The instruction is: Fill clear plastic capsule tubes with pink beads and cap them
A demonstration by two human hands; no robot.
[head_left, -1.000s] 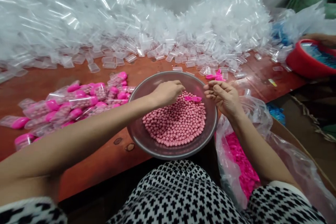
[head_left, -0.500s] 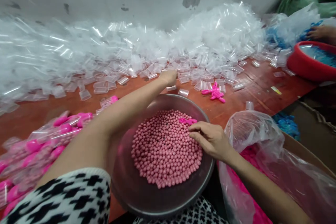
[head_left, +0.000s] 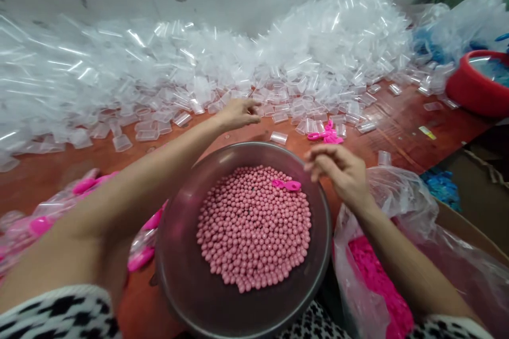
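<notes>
My left hand is over the table beyond the basin, by the loose clear plastic tubes. Its fingers are bent towards the thumb, and whatever is between them is hidden. My right hand hovers above the right rim of the metal basin; its fingers are loosely bent and apart, slightly blurred, with nothing visible in them. Many round pink beads fill the middle of the basin. A bright pink plastic piece lies on top of them, just left of my right hand.
Clear plastic pieces are heaped along the wall. Several pink pieces lie beyond the basin. Filled clear containers with pink ends are at left. A plastic bag of pink pieces stands at right. Farther off is a red basin.
My left hand has shifted left, and a clear tube near it no longer shows on the table. My right hand has risen away from the beads and the pink piece.
</notes>
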